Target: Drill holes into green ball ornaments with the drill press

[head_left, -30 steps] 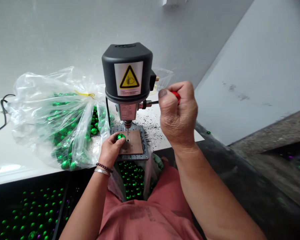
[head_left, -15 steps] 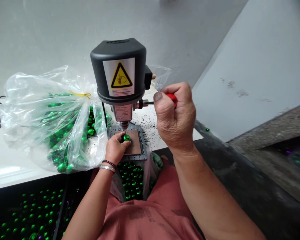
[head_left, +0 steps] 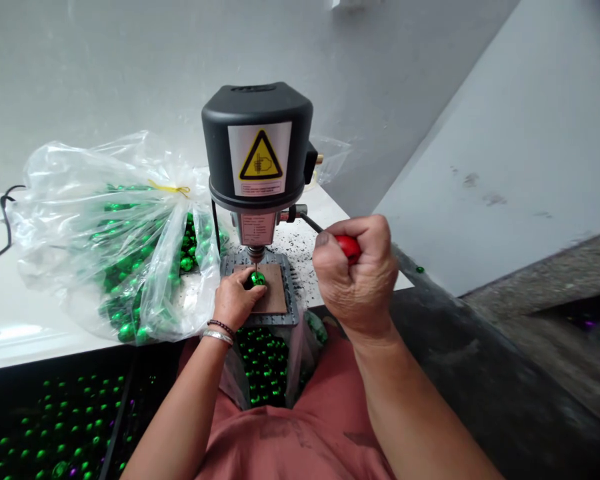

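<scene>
A black drill press with a yellow warning label stands on the white table. Under its bit lies a brown board on the grey metal base. My left hand pinches a shiny green ball on that board, right below the thin bit. Whether the bit touches the ball I cannot tell. My right hand is wrapped round the red knob of the press's lever, to the right of the machine.
A clear plastic bag of green balls, tied with yellow, lies left of the press. Dark shavings litter the white table. Below are a dark tray of green balls and an open bag of balls at my lap.
My right hand has moved down with the red knob, and the lever now slopes downward. The whole view has shifted slightly. My left hand still holds the green ball under the bit.
</scene>
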The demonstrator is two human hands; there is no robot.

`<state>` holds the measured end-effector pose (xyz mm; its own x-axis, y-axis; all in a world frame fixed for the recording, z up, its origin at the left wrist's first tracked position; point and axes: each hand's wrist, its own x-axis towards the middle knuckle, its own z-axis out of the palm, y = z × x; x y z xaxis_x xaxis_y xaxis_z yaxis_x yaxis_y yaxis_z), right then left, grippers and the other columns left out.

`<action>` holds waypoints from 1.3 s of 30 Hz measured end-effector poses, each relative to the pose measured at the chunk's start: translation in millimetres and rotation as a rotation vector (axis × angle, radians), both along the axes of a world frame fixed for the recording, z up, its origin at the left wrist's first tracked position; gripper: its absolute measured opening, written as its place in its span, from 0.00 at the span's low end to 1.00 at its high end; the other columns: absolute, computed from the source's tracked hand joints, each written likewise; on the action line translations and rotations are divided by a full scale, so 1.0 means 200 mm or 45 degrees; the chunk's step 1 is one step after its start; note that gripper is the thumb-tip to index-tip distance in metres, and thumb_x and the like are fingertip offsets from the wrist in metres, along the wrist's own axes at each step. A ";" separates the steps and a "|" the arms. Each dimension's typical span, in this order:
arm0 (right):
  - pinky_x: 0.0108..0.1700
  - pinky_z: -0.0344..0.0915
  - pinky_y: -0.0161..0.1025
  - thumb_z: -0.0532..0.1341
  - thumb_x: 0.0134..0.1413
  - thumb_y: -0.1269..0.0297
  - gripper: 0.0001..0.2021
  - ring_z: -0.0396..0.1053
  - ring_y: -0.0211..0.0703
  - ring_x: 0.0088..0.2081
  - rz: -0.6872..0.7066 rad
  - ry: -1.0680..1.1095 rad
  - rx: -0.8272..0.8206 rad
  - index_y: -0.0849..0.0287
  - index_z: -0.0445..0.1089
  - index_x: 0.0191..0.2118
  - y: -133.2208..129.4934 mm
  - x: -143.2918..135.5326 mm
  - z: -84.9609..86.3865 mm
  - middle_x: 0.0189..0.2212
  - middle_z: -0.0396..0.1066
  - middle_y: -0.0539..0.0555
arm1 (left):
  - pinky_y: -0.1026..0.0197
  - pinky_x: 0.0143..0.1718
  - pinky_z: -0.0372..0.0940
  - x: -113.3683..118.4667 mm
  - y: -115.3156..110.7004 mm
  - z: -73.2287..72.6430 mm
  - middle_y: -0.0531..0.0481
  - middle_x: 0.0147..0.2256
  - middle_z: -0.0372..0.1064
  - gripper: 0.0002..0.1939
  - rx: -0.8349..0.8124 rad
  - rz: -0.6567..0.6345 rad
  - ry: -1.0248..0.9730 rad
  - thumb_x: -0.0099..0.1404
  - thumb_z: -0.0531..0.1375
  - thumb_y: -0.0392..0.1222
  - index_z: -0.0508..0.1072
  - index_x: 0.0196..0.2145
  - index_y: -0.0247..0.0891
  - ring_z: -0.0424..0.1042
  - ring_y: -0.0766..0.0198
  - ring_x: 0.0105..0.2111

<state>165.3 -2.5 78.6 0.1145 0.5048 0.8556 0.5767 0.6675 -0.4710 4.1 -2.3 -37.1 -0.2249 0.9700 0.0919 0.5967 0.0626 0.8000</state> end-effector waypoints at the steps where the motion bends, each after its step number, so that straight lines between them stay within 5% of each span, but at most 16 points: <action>1: 0.22 0.55 0.28 0.55 0.50 0.66 0.04 0.52 0.27 0.19 -0.010 -0.005 0.017 0.57 0.57 0.27 0.00 0.00 -0.01 0.17 0.54 0.43 | 0.55 0.50 0.57 0.00 0.00 0.00 0.43 0.45 0.72 0.22 0.000 -0.001 0.008 0.50 0.63 0.43 0.74 0.45 0.40 0.68 0.54 0.45; 9: 0.24 0.58 0.30 0.54 0.50 0.68 0.01 0.58 0.28 0.21 -0.010 0.016 0.024 0.57 0.59 0.30 -0.01 -0.01 -0.08 0.20 0.60 0.44 | 0.56 0.50 0.56 0.01 -0.01 0.04 0.48 0.41 0.73 0.17 0.021 0.013 -0.228 0.47 0.65 0.40 0.76 0.38 0.44 0.68 0.56 0.44; 20: 0.26 0.60 0.30 0.54 0.50 0.71 0.02 0.61 0.28 0.23 0.029 0.184 0.053 0.58 0.59 0.32 -0.01 -0.06 -0.17 0.23 0.61 0.45 | 0.57 0.47 0.58 0.01 -0.02 0.03 0.49 0.38 0.73 0.17 0.039 0.015 -0.087 0.48 0.65 0.40 0.75 0.39 0.44 0.68 0.57 0.39; 26: 0.27 0.60 0.31 0.53 0.51 0.69 0.02 0.61 0.30 0.23 0.072 0.248 0.042 0.57 0.59 0.33 -0.02 -0.07 -0.26 0.23 0.61 0.45 | 0.55 0.51 0.55 0.01 -0.02 0.02 0.47 0.40 0.73 0.18 0.060 0.073 -0.232 0.45 0.66 0.39 0.76 0.37 0.43 0.67 0.54 0.44; 29: 0.27 0.59 0.31 0.52 0.53 0.67 0.02 0.59 0.30 0.23 0.007 0.296 0.072 0.58 0.59 0.32 0.01 -0.08 -0.14 0.22 0.60 0.46 | 0.55 0.50 0.55 0.01 -0.02 0.02 0.47 0.39 0.73 0.17 0.058 0.082 -0.234 0.45 0.66 0.39 0.76 0.37 0.43 0.67 0.55 0.43; 34: 0.26 0.54 0.31 0.52 0.53 0.61 0.10 0.53 0.29 0.21 -0.038 0.237 -0.058 0.58 0.55 0.25 0.12 -0.08 0.19 0.19 0.55 0.45 | 0.60 0.41 0.61 0.01 -0.04 0.01 0.50 0.35 0.73 0.17 0.015 0.047 -0.173 0.50 0.62 0.42 0.74 0.40 0.41 0.69 0.60 0.35; 39: 0.26 0.51 0.31 0.52 0.52 0.56 0.13 0.51 0.28 0.22 -0.021 0.203 -0.196 0.59 0.56 0.24 0.16 -0.07 0.27 0.18 0.55 0.45 | 0.61 0.40 0.61 -0.04 -0.21 0.10 0.48 0.36 0.73 0.17 0.071 -0.120 -0.068 0.50 0.63 0.44 0.75 0.40 0.41 0.69 0.59 0.37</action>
